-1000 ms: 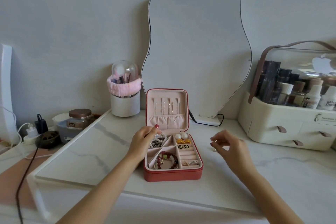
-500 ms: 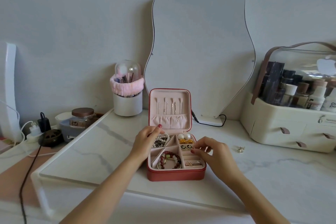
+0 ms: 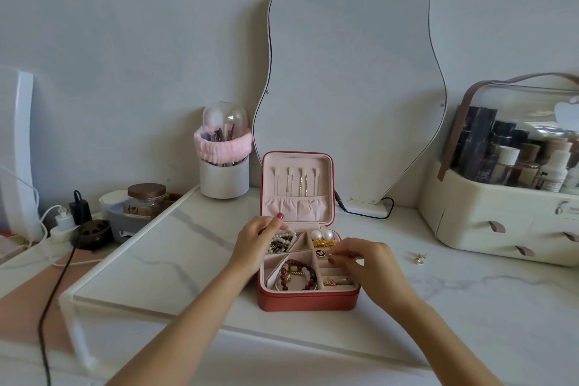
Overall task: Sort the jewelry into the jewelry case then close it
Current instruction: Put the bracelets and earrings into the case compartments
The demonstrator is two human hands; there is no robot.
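Observation:
A red jewelry case [image 3: 308, 301] stands open on the marble top, its pink lid [image 3: 297, 188] upright with thin necklaces hung inside. Its compartments hold a pearl bracelet [image 3: 282, 240], two pearl earrings [image 3: 322, 234], a red bead bracelet [image 3: 297, 274] and gold rings [image 3: 336, 281]. My left hand [image 3: 257, 240] rests on the case's left rim, thumb near the lid. My right hand [image 3: 363, 263] hovers over the right compartments and pinches a small earring [image 3: 330, 255] at its fingertips. Another small gold earring [image 3: 419, 258] lies loose on the table to the right.
A wavy mirror [image 3: 351, 88] leans on the wall behind the case, its cable running beside it. A brush holder [image 3: 224, 166] stands back left. A cream cosmetics organiser [image 3: 501, 216] fills the right. Jar, chargers and cables lie at far left.
My right hand has come from the table at right to the case's right compartments, carrying a small earring. The left hand stays on the case's left rim.

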